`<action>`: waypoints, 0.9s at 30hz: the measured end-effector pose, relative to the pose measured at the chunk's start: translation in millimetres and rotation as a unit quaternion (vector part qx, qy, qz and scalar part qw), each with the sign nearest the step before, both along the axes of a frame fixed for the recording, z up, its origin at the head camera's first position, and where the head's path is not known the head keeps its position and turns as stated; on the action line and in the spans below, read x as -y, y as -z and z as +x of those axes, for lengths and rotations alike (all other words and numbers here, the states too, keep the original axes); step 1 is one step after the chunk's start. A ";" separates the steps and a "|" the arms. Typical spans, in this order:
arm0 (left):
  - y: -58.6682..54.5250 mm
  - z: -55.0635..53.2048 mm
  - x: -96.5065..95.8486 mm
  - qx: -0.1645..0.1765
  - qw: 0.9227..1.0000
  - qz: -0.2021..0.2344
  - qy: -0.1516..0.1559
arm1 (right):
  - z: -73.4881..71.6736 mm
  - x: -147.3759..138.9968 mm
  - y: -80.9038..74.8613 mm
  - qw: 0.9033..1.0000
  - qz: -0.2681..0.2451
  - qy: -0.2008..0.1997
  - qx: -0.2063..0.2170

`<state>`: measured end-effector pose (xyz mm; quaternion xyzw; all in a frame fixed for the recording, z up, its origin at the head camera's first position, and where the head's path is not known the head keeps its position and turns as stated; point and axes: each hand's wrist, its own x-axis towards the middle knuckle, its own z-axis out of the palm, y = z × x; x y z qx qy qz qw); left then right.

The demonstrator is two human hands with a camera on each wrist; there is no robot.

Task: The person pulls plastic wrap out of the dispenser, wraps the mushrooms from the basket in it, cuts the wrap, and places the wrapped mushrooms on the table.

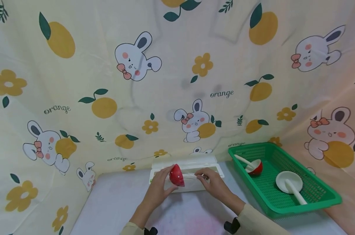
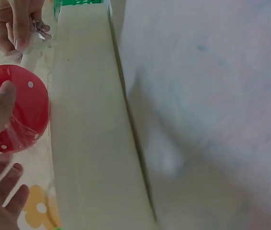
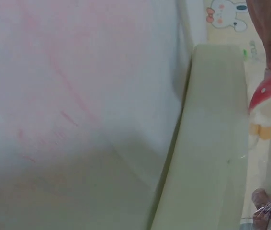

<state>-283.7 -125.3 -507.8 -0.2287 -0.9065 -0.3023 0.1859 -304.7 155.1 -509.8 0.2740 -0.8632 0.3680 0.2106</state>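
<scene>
While a backdrop (image 1: pixel 171 71) printed with rabbits and oranges is hung behind, a pale table (image 1: pixel 107 202) is set below it, on which a green basket (image 1: pixel 266 187) is placed at the person's right and a long white box (image 1: pixel 192 186) at the back. Two ladles, one white (image 1: pixel 290 179) and one red and white (image 1: pixel 256 168), are contained in the basket. A third, the dotted ladle (image 1: pixel 176 176), is held up at the box, between both hands: its rounded bowl is glossy red outside, scattered with white dots, and pale inside, with a light handle. The bowl is gripped by the left hand (image 1: pixel 158 186); the handle's end is pinched by the right hand (image 1: pixel 214 184). Crinkled clear film (image 2: pixel 40 36) is bunched there and stretched across the bowl.
</scene>
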 end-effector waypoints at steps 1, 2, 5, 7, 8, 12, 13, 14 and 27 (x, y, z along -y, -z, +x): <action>-0.3 -1.3 -0.1 0.009 1.000 0.002 -0.001 | -0.6 -0.1 -0.6 1.000 0.000 -0.003 0.001; -0.8 -2.7 -0.3 0.017 1.000 0.003 -0.002 | -0.9 -0.2 -1.6 1.000 0.000 -0.005 0.009; -2.5 -6.6 -0.9 0.034 0.999 0.009 -0.003 | -1.4 -1.1 -5.0 0.999 0.003 -0.008 0.038; -4.0 -8.8 -1.3 0.046 0.999 0.019 -0.006 | -1.4 -1.8 -7.6 0.998 0.010 -0.011 0.060; -5.1 -9.6 -1.4 0.051 0.998 0.024 -0.008 | -1.2 -2.2 -9.0 0.997 0.013 -0.011 0.071; -9.9 -10.8 -1.9 0.072 0.996 0.047 -0.006 | -1.5 -3.4 -12.9 0.998 0.021 -0.016 0.065; -11.6 -10.8 -2.2 0.077 0.996 0.055 -0.002 | -2.0 -3.5 -13.7 0.998 0.020 -0.016 0.054; -13.3 -10.7 -2.5 0.080 0.995 0.064 0.002 | -2.4 -3.6 -14.9 0.999 0.016 -0.018 0.041; -34.5 -9.7 -0.2 0.067 0.990 0.126 0.018 | -4.9 -0.9 -39.6 1.000 -0.005 -0.003 -0.008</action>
